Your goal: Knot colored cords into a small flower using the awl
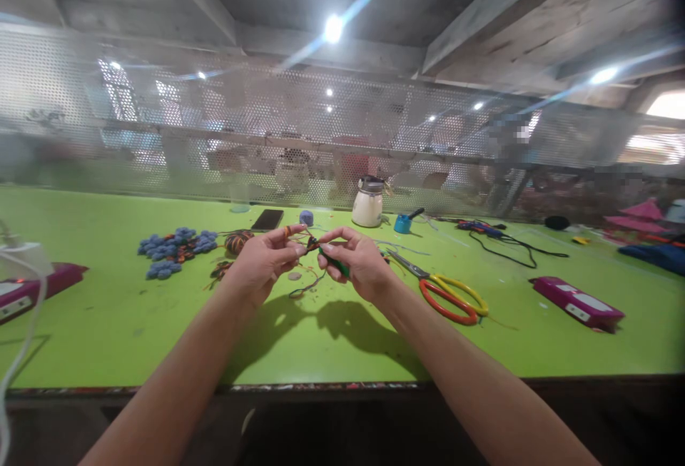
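Observation:
My left hand (262, 262) pinches a small dark piece of crochet (312, 243), with orange yarn wrapped over its index finger. The green-handled crochet hook (335, 264) lies in the closed fingers of my right hand (359, 259); its tip meets the piece, though the exact stitch is too small to make out. A loose yarn tail (307, 289) hangs below onto the table. Beside my left wrist rests a ball of striped orange and dark yarn (239, 241). Farther left lie several blue crocheted flowers (163, 268) among orange and dark pieces.
Scissors with red and yellow handles (452, 302) lie right of my right wrist on the green table (133, 337). Behind stand a phone (267, 220), a cream jar (367, 205) and a small blue pot (402, 223). Purple power strips (578, 302) and cords flank both sides.

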`<state>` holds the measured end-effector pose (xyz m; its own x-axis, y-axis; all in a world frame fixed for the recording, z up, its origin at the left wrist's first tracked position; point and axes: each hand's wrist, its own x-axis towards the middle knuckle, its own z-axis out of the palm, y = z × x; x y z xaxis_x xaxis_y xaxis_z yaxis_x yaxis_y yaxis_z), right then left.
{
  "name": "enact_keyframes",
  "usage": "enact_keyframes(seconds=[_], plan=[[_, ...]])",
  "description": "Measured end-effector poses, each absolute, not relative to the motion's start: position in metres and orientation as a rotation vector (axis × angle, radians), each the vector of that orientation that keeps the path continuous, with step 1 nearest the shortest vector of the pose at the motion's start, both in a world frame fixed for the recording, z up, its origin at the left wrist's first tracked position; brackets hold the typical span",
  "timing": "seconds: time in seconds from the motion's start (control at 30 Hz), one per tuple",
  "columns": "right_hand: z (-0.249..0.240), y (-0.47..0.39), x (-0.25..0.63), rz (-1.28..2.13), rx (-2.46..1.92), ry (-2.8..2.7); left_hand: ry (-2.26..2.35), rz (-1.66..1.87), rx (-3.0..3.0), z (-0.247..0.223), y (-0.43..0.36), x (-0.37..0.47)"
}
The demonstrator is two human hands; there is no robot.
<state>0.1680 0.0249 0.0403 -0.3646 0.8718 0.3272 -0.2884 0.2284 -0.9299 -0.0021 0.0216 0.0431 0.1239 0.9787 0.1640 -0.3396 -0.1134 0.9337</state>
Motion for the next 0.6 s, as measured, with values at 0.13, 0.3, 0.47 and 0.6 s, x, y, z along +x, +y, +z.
enact_keyframes(seconds=[0.13,0.3,0.47,0.6], plan=[[0.0399,0.0255,0.1675,1.369,-0.591,-1.442,0.78,1.347,1.129,0.0431,0.0223,-0.0014],[0.0388,0.0259,0.1675,1.376,-0.581,-1.439,0.777,1.351,1.121,0.0437,0.0217,-0.0012],[0.0384,0.0257,0.168,1.379,-0.567,-1.459,0.781,1.357,1.11,0.0459,0.0197,-0.001],[0.0386,0.0261,0.1683,1.375,-0.567,-1.465,0.781,1.363,1.103,0.0471,0.0182,-0.0002]])
